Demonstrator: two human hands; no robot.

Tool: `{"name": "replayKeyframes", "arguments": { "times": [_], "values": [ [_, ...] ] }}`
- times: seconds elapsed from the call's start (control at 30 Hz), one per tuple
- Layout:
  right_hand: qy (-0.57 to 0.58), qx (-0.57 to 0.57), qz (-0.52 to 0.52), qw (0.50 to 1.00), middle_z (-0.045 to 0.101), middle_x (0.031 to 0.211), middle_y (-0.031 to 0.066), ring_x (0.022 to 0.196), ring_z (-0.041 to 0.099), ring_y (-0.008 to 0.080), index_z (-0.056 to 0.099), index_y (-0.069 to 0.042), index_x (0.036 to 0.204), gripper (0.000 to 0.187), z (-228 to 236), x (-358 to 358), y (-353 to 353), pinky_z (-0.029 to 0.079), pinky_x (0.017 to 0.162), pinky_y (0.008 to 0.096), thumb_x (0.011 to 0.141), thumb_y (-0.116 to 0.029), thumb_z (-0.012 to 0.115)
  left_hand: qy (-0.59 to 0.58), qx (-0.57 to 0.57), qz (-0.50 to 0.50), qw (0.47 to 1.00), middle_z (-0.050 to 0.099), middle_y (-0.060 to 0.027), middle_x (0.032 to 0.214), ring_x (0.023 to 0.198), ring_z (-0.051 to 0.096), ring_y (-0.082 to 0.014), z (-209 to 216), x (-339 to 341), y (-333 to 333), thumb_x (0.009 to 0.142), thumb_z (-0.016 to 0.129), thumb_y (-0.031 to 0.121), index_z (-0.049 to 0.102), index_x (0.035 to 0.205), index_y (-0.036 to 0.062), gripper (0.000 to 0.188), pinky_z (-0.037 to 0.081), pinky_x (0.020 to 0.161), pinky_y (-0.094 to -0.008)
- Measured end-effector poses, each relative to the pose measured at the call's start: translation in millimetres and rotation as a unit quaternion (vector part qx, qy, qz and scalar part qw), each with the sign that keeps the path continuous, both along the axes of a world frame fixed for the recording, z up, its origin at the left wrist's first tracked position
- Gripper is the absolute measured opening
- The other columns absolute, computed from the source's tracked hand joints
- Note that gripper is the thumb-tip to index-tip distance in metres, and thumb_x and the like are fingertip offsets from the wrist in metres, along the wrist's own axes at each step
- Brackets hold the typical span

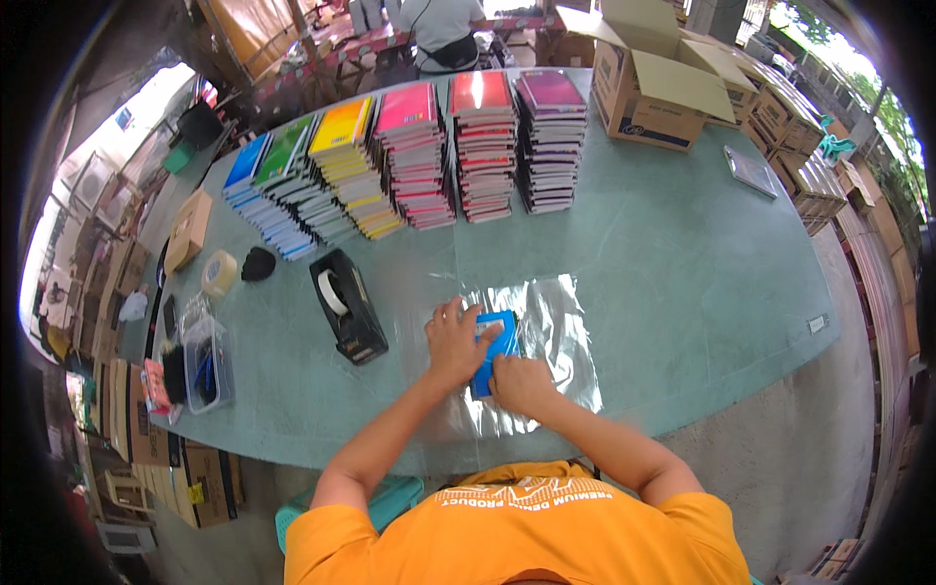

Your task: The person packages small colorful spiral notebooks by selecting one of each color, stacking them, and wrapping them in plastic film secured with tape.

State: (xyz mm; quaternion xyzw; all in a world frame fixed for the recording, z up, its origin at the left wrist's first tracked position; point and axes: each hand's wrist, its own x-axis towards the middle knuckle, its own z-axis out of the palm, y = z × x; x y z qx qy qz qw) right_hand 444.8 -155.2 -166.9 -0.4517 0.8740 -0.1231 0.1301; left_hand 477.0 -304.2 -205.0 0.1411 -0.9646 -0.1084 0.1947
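A blue-covered notebook (pixel 482 381) lies near the middle of the table over a sheet of clear plastic film (pixel 570 341), its long side running away from me. My left hand (pixel 454 343) grips its left side, the thumb reaching across the cover. Closed on the near right edge is my right hand (pixel 524 384), its fingers curled under and partly hidden. Whether other notebooks lie beneath the blue one cannot be made out. The shiny film spreads out past the notebook, mostly to the right and toward me.
Stacks of notebooks, including a yellow stack (pixel 341 125) and a purple stack (pixel 552 93), line the far side. A black tape dispenser (pixel 365 336) stands left of my hands. Further left are a tape roll (pixel 219 273) and a plastic bin (pixel 209 366). An open carton (pixel 655 102) sits far right.
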Motion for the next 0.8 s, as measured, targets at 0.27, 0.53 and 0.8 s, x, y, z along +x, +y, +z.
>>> {"name": "replayKeyframes", "arguments": {
  "times": [0.27, 0.53, 0.8],
  "values": [
    [0.064, -0.037, -0.056, 0.996, 0.059, 0.070, 0.0146, 0.056, 0.063, 0.0280, 0.053, -0.001, 0.092, 0.024, -12, 18, -1, 0.050, 0.047, 0.0390, 0.078, -0.020, 0.055, -0.079, 0.232, -0.125, 0.961, 0.051, -0.0221, 0.120, 0.097, 0.055, -0.0426, -6, -107, -9, 0.078, 0.054, 0.011, 0.049, 0.124, 0.0082, 0.046, 0.043, 0.086, -0.0483],
    [-0.019, -0.038, -0.096, 0.994, 0.057, 0.079, 0.0160, 0.055, 0.061, 0.0312, 0.048, -0.002, 0.098, 0.025, 2, 32, 9, 0.050, 0.048, 0.0400, 0.081, -0.017, 0.055, -0.073, 0.035, -0.391, 0.917, 0.059, -0.0146, 0.094, 0.090, 0.057, -0.0339, -12, -124, -43, 0.069, 0.066, 0.010, 0.065, 0.094, 0.0052, 0.026, 0.047, 0.078, -0.0405],
    [0.050, -0.046, 0.030, 0.997, 0.054, 0.110, 0.0102, 0.109, 0.050, 0.0236, 0.056, -0.004, 0.098, 0.028, 1, -10, 5, 0.046, 0.077, 0.0330, 0.072, -0.013, 0.061, -0.055, -0.033, -0.433, 0.899, 0.062, -0.0075, 0.079, 0.074, 0.059, -0.0260, 3, -130, -65, 0.069, 0.067, 0.019, 0.066, 0.080, 0.0112, 0.014, 0.047, 0.070, -0.0343]
  ]
}}
